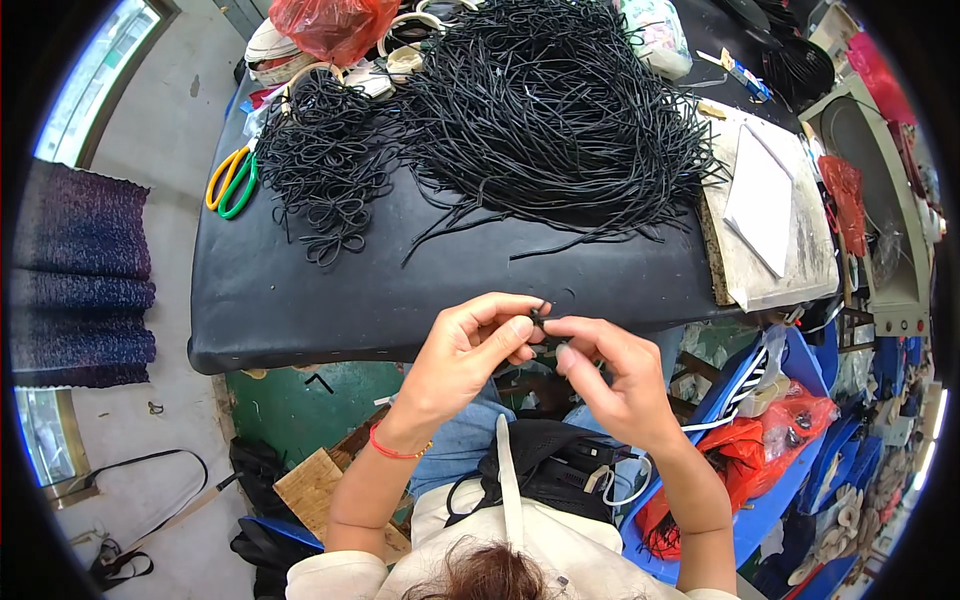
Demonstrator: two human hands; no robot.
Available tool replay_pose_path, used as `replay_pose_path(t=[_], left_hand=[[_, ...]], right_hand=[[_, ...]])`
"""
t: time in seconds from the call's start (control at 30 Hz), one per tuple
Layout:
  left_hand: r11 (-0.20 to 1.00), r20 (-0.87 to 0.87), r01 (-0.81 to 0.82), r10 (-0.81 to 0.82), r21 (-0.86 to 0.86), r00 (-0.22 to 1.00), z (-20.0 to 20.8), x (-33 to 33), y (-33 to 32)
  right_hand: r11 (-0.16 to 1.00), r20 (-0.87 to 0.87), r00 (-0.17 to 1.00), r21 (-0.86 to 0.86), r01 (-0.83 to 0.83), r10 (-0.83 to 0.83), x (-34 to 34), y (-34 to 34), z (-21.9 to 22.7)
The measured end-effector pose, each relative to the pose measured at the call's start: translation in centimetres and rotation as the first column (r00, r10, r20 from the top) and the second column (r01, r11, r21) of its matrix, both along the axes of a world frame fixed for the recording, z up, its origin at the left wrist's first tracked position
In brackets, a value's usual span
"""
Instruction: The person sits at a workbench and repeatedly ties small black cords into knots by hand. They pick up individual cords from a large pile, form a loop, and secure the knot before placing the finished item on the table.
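Just off the near edge of the black-covered table [300, 310], my two hands meet over a short piece of black cord [538, 319]. My left hand [470, 345] pinches it between thumb and fingers. From the other side, the fingers of my right hand [620, 375] close on the same piece, the thumb a little apart below. Most of the cord is hidden by my fingers, and its exact shape is too small to tell. Beyond my hands lies a large heap of straight black cords [560, 130]. Left of it is a smaller pile of looped, knotted black cords [325, 165].
Scissors with yellow and green handles [232, 182] lie at the table's left side. At the right, a pale board [715, 220] carries white paper [760, 205]. A red plastic bag [335, 25] sits at the back. A blue bin [800, 400] with red bags stands beside my right arm.
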State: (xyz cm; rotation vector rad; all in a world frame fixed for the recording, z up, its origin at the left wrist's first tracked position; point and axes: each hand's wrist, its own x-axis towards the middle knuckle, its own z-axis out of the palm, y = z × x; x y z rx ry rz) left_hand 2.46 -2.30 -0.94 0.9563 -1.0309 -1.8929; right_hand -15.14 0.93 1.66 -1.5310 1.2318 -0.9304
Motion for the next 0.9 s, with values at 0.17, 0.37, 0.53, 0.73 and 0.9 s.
replay_pose_path(t=[0.17,0.37,0.53,0.73,0.9], left_hand=[[0.995,-0.079,-0.093,0.091,-0.027,0.993,-0.4,-0.5,0.2],[0.982,-0.13,-0.191,0.189,-0.005,0.973,-0.3,-1.1,0.7],[0.917,-0.114,-0.382,0.37,-0.112,0.922,-0.4,-2.8,1.9],[0.945,-0.036,-0.279,0.277,-0.171,0.96,-0.3,-2.1,1.7],[0.954,0.226,-0.054,0.125,-0.296,0.966,0.4,-1.1,1.3]], right_hand=[[0.942,0.471,0.882,0.305,-0.141,-0.02,-0.1,-0.1,0.1],[0.98,0.234,0.955,0.123,0.158,-0.184,0.9,-0.2,-0.8],[0.948,0.003,0.953,-0.102,0.302,-0.303,2.2,-0.3,-0.7],[0.946,0.097,0.943,0.1,0.309,-0.318,1.4,-1.2,-0.9],[0.997,-0.038,0.998,0.063,0.046,-0.044,-0.2,-1.9,-1.5]])
